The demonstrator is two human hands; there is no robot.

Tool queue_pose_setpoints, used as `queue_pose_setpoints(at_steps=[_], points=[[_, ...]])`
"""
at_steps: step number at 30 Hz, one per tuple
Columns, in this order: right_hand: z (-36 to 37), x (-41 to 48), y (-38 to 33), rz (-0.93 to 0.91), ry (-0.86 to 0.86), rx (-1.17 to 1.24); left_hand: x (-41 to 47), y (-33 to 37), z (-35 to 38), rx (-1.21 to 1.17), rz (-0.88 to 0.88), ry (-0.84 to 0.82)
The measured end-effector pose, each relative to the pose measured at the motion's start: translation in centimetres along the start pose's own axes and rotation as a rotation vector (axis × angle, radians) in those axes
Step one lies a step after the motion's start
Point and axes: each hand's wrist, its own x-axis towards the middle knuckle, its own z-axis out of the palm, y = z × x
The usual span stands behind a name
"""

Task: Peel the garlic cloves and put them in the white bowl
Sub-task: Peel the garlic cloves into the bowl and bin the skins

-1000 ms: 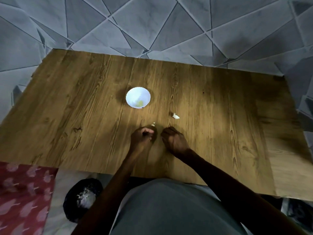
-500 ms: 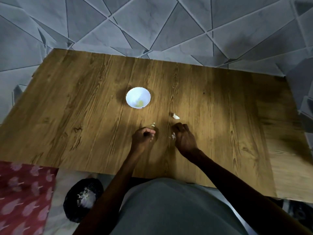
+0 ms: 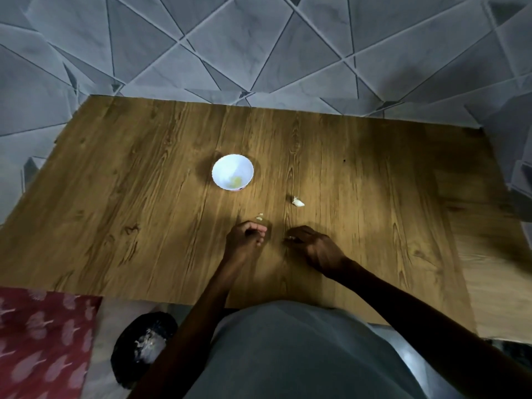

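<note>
Right hand has been pulled back from the loose garlic clove, closer to the left hand.

Left hand fingers are curled tight, and what is held inside cannot be told. A pale bit seems to be pinched at the right fingertips. The loose clove is left on the worktop, near the white bowl, with skin scraps close by. It is judged small, light and hard, with thin dry skin that tears easily. It is best pinched by its sides and peeled from the tip. The wood-look worktop is smooth, grey tiles are seen beyond, and the room is dim.
</note>
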Motion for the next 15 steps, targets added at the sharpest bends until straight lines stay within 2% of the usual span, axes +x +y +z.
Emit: queue_pose_setpoints(at_steps=[4,11,13,14,15], points=[[-0.2,0.3,1.9,-0.147,0.021,-0.026,0.8,0.4,0.1,-0.016,-0.006,-0.008],[-0.4,1.7,3.2,-0.182,0.118,-0.177,1.2,1.2,0.5,-0.058,-0.039,-0.029],[0.5,1.8,3.4,-0.125,0.152,-0.231,0.9,1.4,0.7,-0.124,-0.083,-0.035],[1.0,2.0,3.3,-0.031,0.187,-0.186,0.8,1.4,0.9,-0.189,-0.119,-0.040],[1.3,2.2,2.6,0.118,0.242,-0.031,0.6,1.4,1.0,-0.257,-0.162,-0.045]])
